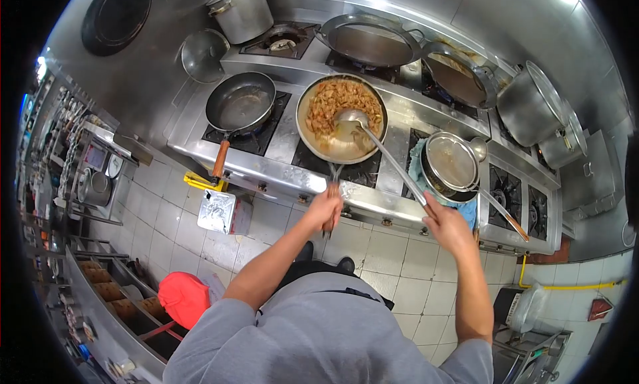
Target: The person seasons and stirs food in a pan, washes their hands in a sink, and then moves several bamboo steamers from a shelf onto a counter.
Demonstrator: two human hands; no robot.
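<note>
Wok (341,120): centre of the frame, on a burner of the steel range; round, shallow, with chopped browned food heaped in its upper half and the lower half nearly bare.
Wok handle (333,184): runs from the near rim down the frame to the left hand.
Left hand (326,207): just below the wok, closed around the handle end; fingers partly hidden, so the exact grip is hard to make out.
Ladle (389,158): bowl rests inside the wok, right of centre; long metal shaft slants down and to the right.
Right hand (447,225): lower right of the wok, closed around the ladle's shaft end.
Key relation: wok lies straight up the frame from the left hand, which is the nearer one; the ladle's long axis runs diagonally from wok centre to right hand.
Range (279,174): steel surface with several burners, crossing the frame from left to right.
Frying pan (240,104): left of the wok, empty, wooden handle pointing down the frame.
Covered pot (451,163): right of the wok, near the ladle shaft, lid on; contents hidden.
Upper row: two large pans and stock pots, partly cut off at the frame edge.
Red object (183,297): lower left, on the floor side; identity unclear.
Person: grey sleeves fill the bottom of the frame.
</note>
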